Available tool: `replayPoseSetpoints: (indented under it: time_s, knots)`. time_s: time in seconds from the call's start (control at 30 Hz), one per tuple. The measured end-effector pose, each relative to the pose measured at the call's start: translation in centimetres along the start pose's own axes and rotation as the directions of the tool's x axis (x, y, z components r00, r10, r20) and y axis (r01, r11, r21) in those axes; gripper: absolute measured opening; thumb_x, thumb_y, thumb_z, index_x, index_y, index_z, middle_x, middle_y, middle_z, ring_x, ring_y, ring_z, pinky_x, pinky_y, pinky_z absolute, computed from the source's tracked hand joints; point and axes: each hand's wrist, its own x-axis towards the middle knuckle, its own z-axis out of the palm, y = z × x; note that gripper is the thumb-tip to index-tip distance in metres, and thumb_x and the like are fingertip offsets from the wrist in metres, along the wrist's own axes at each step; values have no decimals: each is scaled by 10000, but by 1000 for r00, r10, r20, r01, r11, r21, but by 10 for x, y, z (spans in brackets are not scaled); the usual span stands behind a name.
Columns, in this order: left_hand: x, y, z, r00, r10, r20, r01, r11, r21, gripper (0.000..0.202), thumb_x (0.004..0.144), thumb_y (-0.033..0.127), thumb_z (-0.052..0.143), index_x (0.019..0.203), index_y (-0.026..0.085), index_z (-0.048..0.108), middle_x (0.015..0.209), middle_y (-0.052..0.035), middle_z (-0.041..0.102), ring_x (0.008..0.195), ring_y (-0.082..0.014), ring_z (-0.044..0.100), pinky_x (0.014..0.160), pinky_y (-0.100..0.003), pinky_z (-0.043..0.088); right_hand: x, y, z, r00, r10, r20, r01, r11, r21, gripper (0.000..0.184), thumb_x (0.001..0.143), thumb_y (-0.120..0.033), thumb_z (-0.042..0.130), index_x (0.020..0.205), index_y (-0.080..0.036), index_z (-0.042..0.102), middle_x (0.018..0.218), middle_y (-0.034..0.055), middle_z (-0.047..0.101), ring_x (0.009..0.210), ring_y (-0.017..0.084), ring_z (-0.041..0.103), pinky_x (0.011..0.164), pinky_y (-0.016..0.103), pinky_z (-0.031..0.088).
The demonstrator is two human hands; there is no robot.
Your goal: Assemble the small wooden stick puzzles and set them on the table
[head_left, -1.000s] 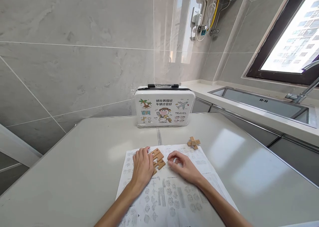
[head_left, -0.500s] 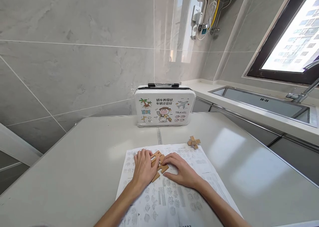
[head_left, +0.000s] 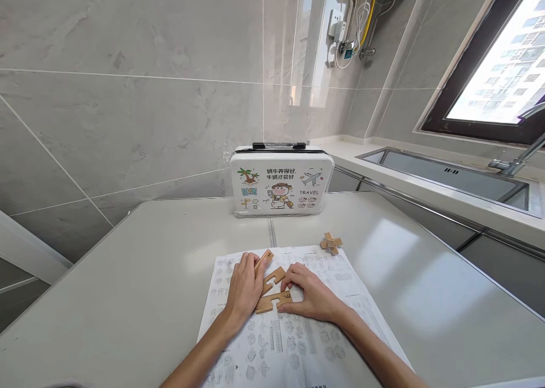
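Three notched wooden puzzle bars lie on a printed instruction sheet (head_left: 293, 342) in front of me. My left hand (head_left: 243, 288) rests on the sheet, its fingers curled on the far bar (head_left: 264, 258). The middle bar (head_left: 275, 276) lies between my hands. My right hand (head_left: 310, 294) lies flat with its fingertips pressing the near bar (head_left: 272, 302). An assembled wooden cross puzzle (head_left: 331, 243) sits at the sheet's far right corner, apart from both hands.
A small white suitcase-shaped tin (head_left: 281, 183) with cartoon prints stands against the tiled wall at the back of the white table (head_left: 140, 263). A steel sink (head_left: 447, 175) and tap (head_left: 517, 161) are on the counter at the right, under a window.
The wooden bars were bunched together between my hands. They are now spread apart into three separate pieces, the near one drawn toward me by my right hand.
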Motion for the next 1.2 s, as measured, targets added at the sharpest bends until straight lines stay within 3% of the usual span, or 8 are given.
replayPoseSetpoints:
  time_s: [0.23, 0.37, 0.47, 0.63, 0.73, 0.83, 0.97, 1.2]
  knots:
    - [4, 17, -12, 988, -154, 25, 152, 913, -378, 356, 1038, 602, 416, 1014, 278, 561, 625, 60, 510, 535, -170, 466, 577, -282, 356, 1, -1, -3, 1000, 6, 4, -6, 1000, 24, 319, 788, -418, 898, 939, -265, 662, 1002, 31, 644, 978, 264, 605, 842, 383, 493]
    - [7, 15, -11, 975, -208, 79, 214, 784, -583, 506, 1015, 682, 401, 944, 228, 613, 710, 27, 486, 628, -151, 462, 609, -266, 401, 0, 1, -3, 1000, 25, 2, -25, 998, 55, 306, 802, -416, 883, 964, -268, 669, 1004, 29, 672, 950, 258, 623, 847, 383, 500]
    - [9, 13, -12, 940, -276, 202, 337, 647, -684, 594, 998, 714, 396, 1123, 197, 660, 789, 16, 476, 618, -124, 405, 567, -243, 363, 0, 1, -3, 998, 64, -14, -63, 996, 67, 292, 822, -367, 859, 1028, -273, 675, 993, 23, 682, 910, 245, 629, 828, 370, 494]
    - [12, 9, -12, 907, -300, 294, 416, 541, -731, 527, 1004, 655, 433, 1171, 201, 640, 842, 21, 459, 580, -99, 305, 515, -228, 261, 2, -2, -4, 999, 40, -23, -38, 995, 89, 136, 924, -358, 733, 889, -245, 668, 845, 5, 651, 806, 212, 586, 755, 336, 440]
    - [12, 6, -8, 916, -258, 308, 401, 553, -730, 497, 997, 669, 458, 976, 196, 612, 765, 40, 413, 586, -107, 300, 540, -232, 285, 4, -2, -7, 987, 124, -102, -104, 978, 181, 239, 965, -418, 676, 825, -230, 631, 744, -14, 606, 706, 184, 533, 673, 310, 394]
    - [9, 5, -4, 927, -190, 322, 370, 600, -709, 515, 1004, 691, 433, 847, 213, 540, 693, 56, 355, 598, -123, 312, 583, -239, 320, 6, 2, -10, 972, 188, -144, -116, 907, 405, 307, 1004, -507, 618, 896, -221, 633, 777, 1, 667, 694, 175, 567, 693, 313, 433]
    - [5, 9, -3, 940, -114, 321, 310, 675, -670, 519, 1016, 696, 395, 844, 221, 512, 690, 56, 363, 618, -134, 334, 611, -247, 331, 9, 7, -11, 969, 200, -143, -74, 792, 606, 386, 1024, -582, 571, 1033, -201, 635, 857, 38, 742, 645, 149, 612, 655, 296, 438]
    - [-2, 20, -6, 948, -47, 314, 238, 760, -605, 483, 1056, 629, 381, 969, 201, 587, 775, 26, 455, 675, -143, 410, 630, -263, 367, 10, 7, -4, 975, 210, -72, -110, 740, 664, 501, 984, -644, 601, 1193, -189, 592, 875, 76, 770, 631, 174, 685, 510, 270, 323]
